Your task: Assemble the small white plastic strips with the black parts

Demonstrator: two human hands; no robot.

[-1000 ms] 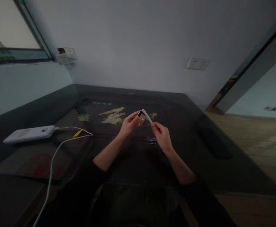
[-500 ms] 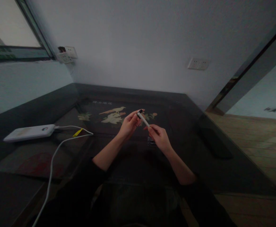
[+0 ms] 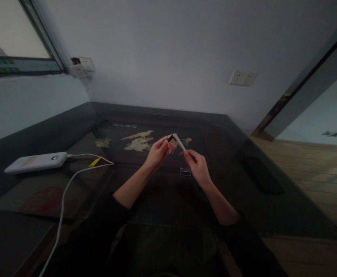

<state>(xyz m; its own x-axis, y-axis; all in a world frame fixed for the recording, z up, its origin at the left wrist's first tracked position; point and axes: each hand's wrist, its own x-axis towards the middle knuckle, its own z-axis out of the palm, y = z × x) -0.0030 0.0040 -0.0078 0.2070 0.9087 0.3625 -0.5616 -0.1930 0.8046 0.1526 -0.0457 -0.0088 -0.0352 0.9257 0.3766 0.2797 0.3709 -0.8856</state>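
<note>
My left hand [image 3: 157,151] pinches a small black piece [image 3: 171,137] between thumb and fingertips, over the middle of the dark table. In my right hand [image 3: 196,164] is a slim white stick [image 3: 180,143], gripped at its near end. The stick's far tip meets or lies right beside the black piece's outer end; I cannot tell if they touch. Just below the right fingers, a small dark object with pale stripes [image 3: 185,172] lies on the table. What exactly the stick and the black piece are is too small to make out.
The dark tabletop [image 3: 157,192] carries a bird-and-flower picture. A white power bank [image 3: 37,162] lies at left, its white cable [image 3: 63,204] with a yellow tag [image 3: 95,162] running toward me. At right is a flat black object [image 3: 262,175]. Wall sockets [image 3: 242,78] are behind.
The white stick's tip has shifted right, to the outer end of the black piece. My right hand has moved slightly right, and the striped object below it shows more fully. My left hand has barely moved.
</note>
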